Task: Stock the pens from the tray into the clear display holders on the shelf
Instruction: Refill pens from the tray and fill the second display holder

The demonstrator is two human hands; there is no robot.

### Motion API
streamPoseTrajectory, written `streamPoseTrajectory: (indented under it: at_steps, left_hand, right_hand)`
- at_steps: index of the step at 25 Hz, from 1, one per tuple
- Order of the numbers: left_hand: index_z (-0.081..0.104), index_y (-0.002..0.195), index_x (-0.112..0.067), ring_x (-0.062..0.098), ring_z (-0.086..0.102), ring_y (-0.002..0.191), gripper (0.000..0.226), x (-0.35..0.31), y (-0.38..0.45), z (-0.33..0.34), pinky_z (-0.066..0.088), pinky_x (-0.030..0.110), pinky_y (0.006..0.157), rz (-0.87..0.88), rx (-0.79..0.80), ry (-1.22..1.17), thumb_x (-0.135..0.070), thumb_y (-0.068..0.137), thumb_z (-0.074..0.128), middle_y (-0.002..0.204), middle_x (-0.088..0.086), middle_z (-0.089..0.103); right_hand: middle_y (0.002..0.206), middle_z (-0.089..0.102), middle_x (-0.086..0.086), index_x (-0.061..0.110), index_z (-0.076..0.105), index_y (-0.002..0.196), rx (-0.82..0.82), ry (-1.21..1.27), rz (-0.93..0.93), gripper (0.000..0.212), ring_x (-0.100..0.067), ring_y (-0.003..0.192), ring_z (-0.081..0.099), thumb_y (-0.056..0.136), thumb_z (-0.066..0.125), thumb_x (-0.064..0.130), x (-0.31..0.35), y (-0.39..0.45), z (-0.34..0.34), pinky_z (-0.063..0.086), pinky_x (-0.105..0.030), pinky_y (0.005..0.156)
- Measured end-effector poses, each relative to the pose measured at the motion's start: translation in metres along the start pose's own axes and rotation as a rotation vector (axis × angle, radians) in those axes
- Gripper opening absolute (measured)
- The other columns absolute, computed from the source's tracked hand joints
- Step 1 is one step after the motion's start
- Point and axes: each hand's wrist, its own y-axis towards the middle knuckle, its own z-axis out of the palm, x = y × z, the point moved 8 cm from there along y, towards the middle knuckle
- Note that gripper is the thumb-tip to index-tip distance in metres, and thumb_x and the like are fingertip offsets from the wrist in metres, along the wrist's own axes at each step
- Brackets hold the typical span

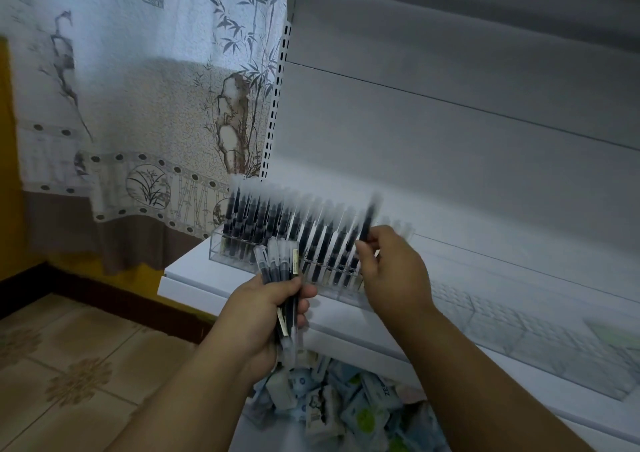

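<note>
My left hand (273, 309) grips a bundle of dark pens with clear caps (282, 271), held upright in front of the shelf edge. My right hand (391, 271) pinches a single dark pen (367, 221) by its lower end, above the right part of the clear display holder (221, 249). The holder stands on the white shelf (194, 268) and has several dark pens (277, 219) standing in its slots. The holder's right end shows empty clear slots (401, 226). No tray is in view.
A patterned curtain (138, 88) hangs at the left over a tiled floor (69, 365). A grey shelf back panel (450, 122) rises behind the holder. Below the shelf lies a pile of small packets (346, 406). A clear gridded tray (519, 334) sits on the shelf at the right.
</note>
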Motion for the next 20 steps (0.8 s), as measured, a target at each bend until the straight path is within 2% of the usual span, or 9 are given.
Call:
streamPoseTrajectory:
  at_steps: [2, 7, 10, 12, 13, 15, 17, 20]
  left_hand:
    - [0.061, 0.105, 0.001, 0.017, 0.059, 0.055, 0.012, 0.0, 0.0, 0.002, 0.052, 0.026, 0.047, 0.009, 0.006, -0.006, 0.0, 0.093, 0.056, 0.073, 0.013, 0.069]
    - [0.062, 0.103, 0.001, 0.018, 0.058, 0.053, 0.011, 0.003, 0.003, 0.001, 0.052, 0.027, 0.048, 0.027, -0.008, 0.013, -0.002, 0.092, 0.059, 0.061, 0.01, 0.062]
    - [0.061, 0.103, 0.001, 0.018, 0.06, 0.055, 0.011, 0.007, 0.004, 0.0, 0.051, 0.029, 0.051, 0.03, -0.005, 0.026, -0.002, 0.092, 0.059, 0.062, 0.009, 0.062]
    - [0.061, 0.104, 0.002, 0.018, 0.06, 0.055, 0.012, 0.008, 0.003, 0.001, 0.051, 0.029, 0.053, 0.03, 0.005, 0.03, -0.002, 0.092, 0.06, 0.062, 0.008, 0.063]
    - [0.061, 0.104, 0.002, 0.018, 0.06, 0.055, 0.013, 0.008, 0.004, 0.001, 0.051, 0.029, 0.053, 0.033, 0.008, 0.034, -0.002, 0.092, 0.06, 0.062, 0.008, 0.063]
    - [0.06, 0.104, 0.002, 0.018, 0.061, 0.056, 0.012, 0.007, 0.004, 0.001, 0.052, 0.029, 0.054, 0.043, 0.01, 0.048, -0.002, 0.092, 0.06, 0.064, 0.008, 0.064]
    - [0.06, 0.103, 0.002, 0.018, 0.063, 0.056, 0.011, 0.006, 0.005, 0.001, 0.053, 0.028, 0.053, 0.051, 0.006, 0.062, -0.002, 0.092, 0.06, 0.068, 0.009, 0.065]
    - [0.06, 0.101, 0.002, 0.018, 0.064, 0.057, 0.009, 0.007, 0.006, 0.001, 0.054, 0.028, 0.052, 0.053, -0.002, 0.068, -0.002, 0.093, 0.059, 0.073, 0.01, 0.064]
  right_hand:
    - [0.072, 0.053, 0.013, 0.023, 0.051, 0.086, 0.019, 0.133, 0.141, 0.014, -0.004, 0.065, 0.049, 0.099, 0.053, 0.029, -0.007, 0.006, 0.008, 0.037, -0.024, 0.055]
    - [0.062, 0.051, -0.002, 0.013, 0.047, 0.065, 0.221, 0.026, 0.232, 0.031, -0.014, 0.055, 0.046, 0.093, 0.058, 0.02, -0.014, 0.007, 0.041, 0.036, -0.025, 0.054]
    - [0.058, 0.044, -0.005, 0.013, 0.041, 0.056, 0.241, -0.039, 0.282, 0.035, -0.018, 0.051, 0.042, 0.086, 0.06, 0.016, -0.018, 0.008, 0.044, 0.03, -0.025, 0.049]
    - [0.053, 0.044, -0.008, 0.011, 0.043, 0.051, 0.216, -0.036, 0.315, 0.04, -0.021, 0.047, 0.043, 0.085, 0.062, 0.02, -0.018, 0.008, 0.04, 0.03, -0.024, 0.047]
    - [0.053, 0.051, -0.012, 0.008, 0.051, 0.052, 0.193, -0.025, 0.326, 0.041, -0.024, 0.049, 0.049, 0.087, 0.063, 0.026, -0.018, 0.008, 0.037, 0.034, -0.024, 0.048]
    - [0.065, 0.064, -0.016, 0.002, 0.065, 0.067, 0.128, 0.007, 0.334, 0.041, -0.027, 0.062, 0.061, 0.09, 0.063, 0.036, -0.018, 0.006, 0.029, 0.041, -0.025, 0.055]
    - [0.07, 0.065, -0.01, 0.009, 0.064, 0.073, 0.1, 0.034, 0.33, 0.035, -0.022, 0.066, 0.061, 0.092, 0.061, 0.038, -0.018, 0.004, 0.028, 0.042, -0.027, 0.059]
    - [0.065, 0.058, 0.002, 0.024, 0.049, 0.067, 0.116, 0.023, 0.314, 0.032, -0.014, 0.061, 0.053, 0.094, 0.059, 0.037, -0.017, 0.006, 0.035, 0.035, -0.024, 0.054]
